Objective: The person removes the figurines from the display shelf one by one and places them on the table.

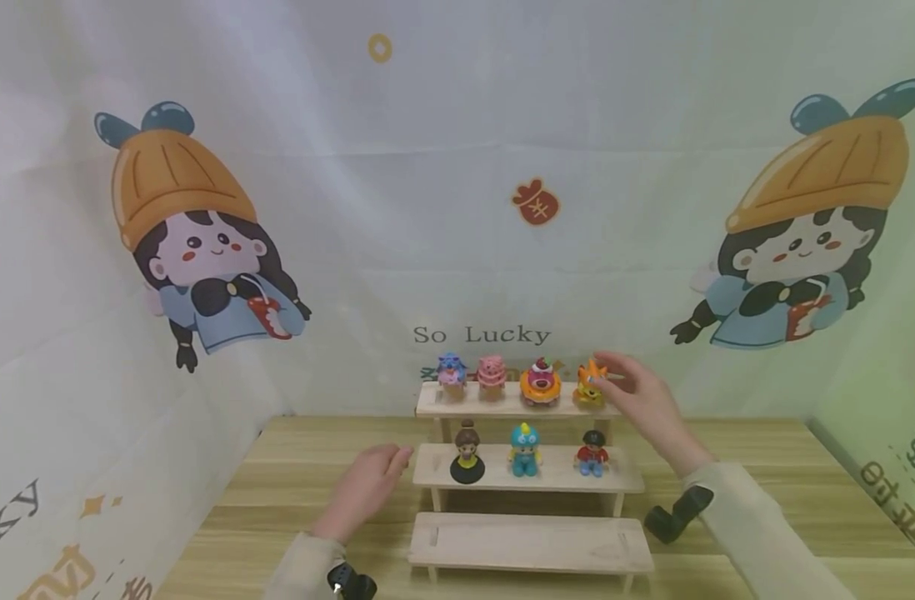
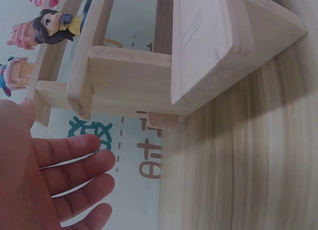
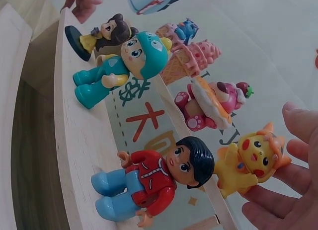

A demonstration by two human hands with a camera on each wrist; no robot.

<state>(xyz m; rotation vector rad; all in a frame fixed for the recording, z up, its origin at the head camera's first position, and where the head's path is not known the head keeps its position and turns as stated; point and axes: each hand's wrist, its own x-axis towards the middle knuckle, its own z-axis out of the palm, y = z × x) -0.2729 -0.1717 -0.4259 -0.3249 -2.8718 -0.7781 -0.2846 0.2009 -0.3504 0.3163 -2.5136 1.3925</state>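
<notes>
A small yellow-and-orange toy figure (image 1: 591, 383) stands at the right end of the top step of a wooden stand. Beside it is my right hand (image 1: 645, 404); in the right wrist view its fingers (image 3: 271, 202) reach along the yellow figure (image 3: 251, 158), while the thumb is held apart from it. My left hand (image 1: 367, 487) hovers left of the middle step, holding nothing, its fingers extended in the left wrist view. Nearest that hand on the middle step is a brown-haired figure (image 1: 467, 450) on a black base.
The top step (image 1: 506, 408) also carries a blue ice-cream figure (image 1: 452, 377), a pink one (image 1: 491, 377) and a pink bear (image 1: 540, 383) in an orange ring. A teal figure (image 1: 525, 450) and a red-jacketed figure (image 1: 592, 454) share the middle step. Below is the bottom step (image 1: 528, 537).
</notes>
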